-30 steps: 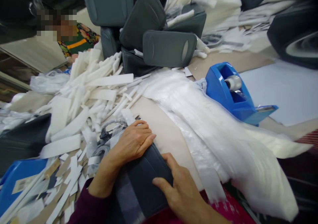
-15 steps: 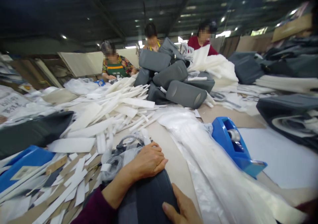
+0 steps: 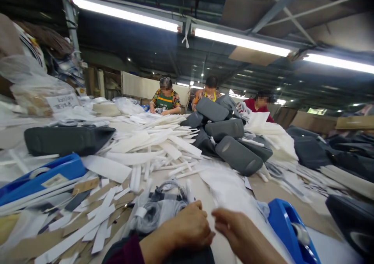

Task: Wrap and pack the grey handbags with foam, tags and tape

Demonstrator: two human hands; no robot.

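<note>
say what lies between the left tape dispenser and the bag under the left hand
White strips and brown scraps lie between that tape dispenser and the bag, in the head view.

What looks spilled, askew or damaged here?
Mostly clutter: white scraps strewn at lower left by a blue dispenser; white strips heaped crisscross beyond the left hand; dark bags to their right piled at mismatched tilts. No damage visible, though the near bag under that hand is mostly hidden.

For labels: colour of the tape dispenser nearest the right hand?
The tape dispenser is blue; see head view.
</note>
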